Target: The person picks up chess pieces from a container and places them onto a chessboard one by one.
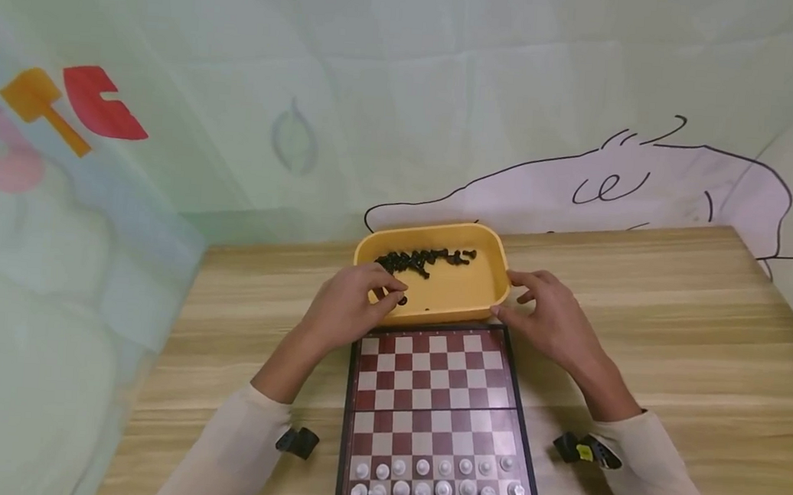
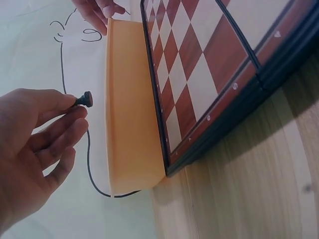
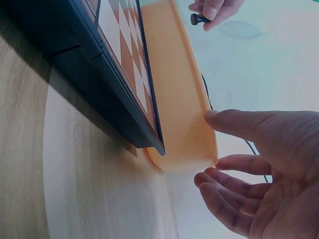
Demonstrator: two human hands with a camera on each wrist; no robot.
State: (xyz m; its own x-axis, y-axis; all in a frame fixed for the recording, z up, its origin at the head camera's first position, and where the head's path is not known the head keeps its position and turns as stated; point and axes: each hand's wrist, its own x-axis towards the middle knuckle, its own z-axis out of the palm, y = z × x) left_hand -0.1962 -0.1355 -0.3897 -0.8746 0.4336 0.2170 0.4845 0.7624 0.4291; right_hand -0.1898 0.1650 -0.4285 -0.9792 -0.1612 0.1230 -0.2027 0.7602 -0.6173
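Black chess piece (image 2: 83, 100) sits pinched in the left hand (image 1: 346, 303) above the yellow tray (image 1: 461, 284), whose corner the right hand (image 1: 555, 325) touches, fingers loose. Picking-out seems underway; next probably calls for carrying it base-down to the chessboard (image 1: 439, 377).

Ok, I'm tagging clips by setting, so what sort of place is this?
Probably an indoor corner set up for tabletop play or filming: a wood-grain table, a creased backdrop with cartoon drawings behind it, and a chessboard with white pieces lined up.
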